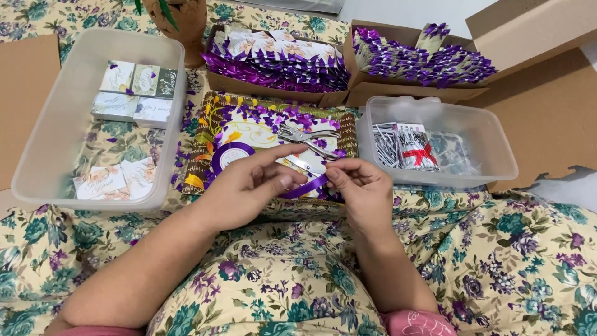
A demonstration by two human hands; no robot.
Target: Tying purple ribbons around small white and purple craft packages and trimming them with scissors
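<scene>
Purple ribbon (pixel 305 185) is pinched between left hand (pixel 249 190) and right hand (pixel 364 190); far boxes (pixel 280 62) already brim with ribboned pieces, left tub (pixel 37 155) keeps plain cards.

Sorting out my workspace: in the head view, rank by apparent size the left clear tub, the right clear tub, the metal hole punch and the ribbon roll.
1. Left clear tub
2. Right clear tub, smaller-looking
3. Metal hole punch and ribbon roll: too alike to rank.

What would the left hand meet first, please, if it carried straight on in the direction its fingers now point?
Most likely the right hand: the left hand points rightward along the purple ribbon that both hands pinch, and the fingertips are nearly touching.
</scene>
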